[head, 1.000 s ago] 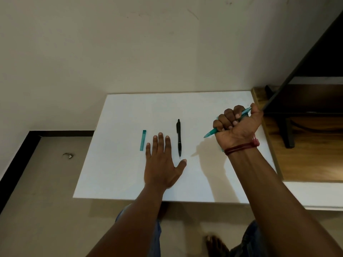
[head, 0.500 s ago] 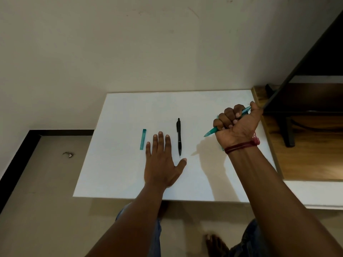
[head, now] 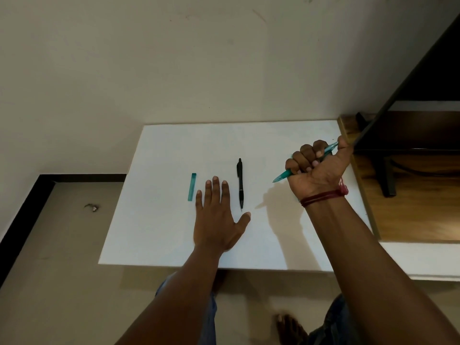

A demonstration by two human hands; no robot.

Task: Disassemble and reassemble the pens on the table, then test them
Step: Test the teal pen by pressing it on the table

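My right hand (head: 316,168) is closed in a fist around a teal pen (head: 282,176), held above the right part of the white table (head: 161,232) with its tip pointing down and left. My left hand (head: 216,215) lies flat on the table, palm down, fingers spread, holding nothing. A black pen (head: 240,184) lies lengthwise just right of my left fingers, tip toward me. A teal pen cap (head: 192,187) lies just left of my left fingers.
A wooden shelf unit (head: 410,207) with a dark stand leg (head: 387,175) adjoins the table's right edge. A dark slanted panel (head: 410,75) rises above it. The wall runs behind the table. My bare foot (head: 290,327) rests on the floor below.
Almost nothing differs: my right hand with the teal pen has shifted very slightly, and my left hand stays flat on the table.
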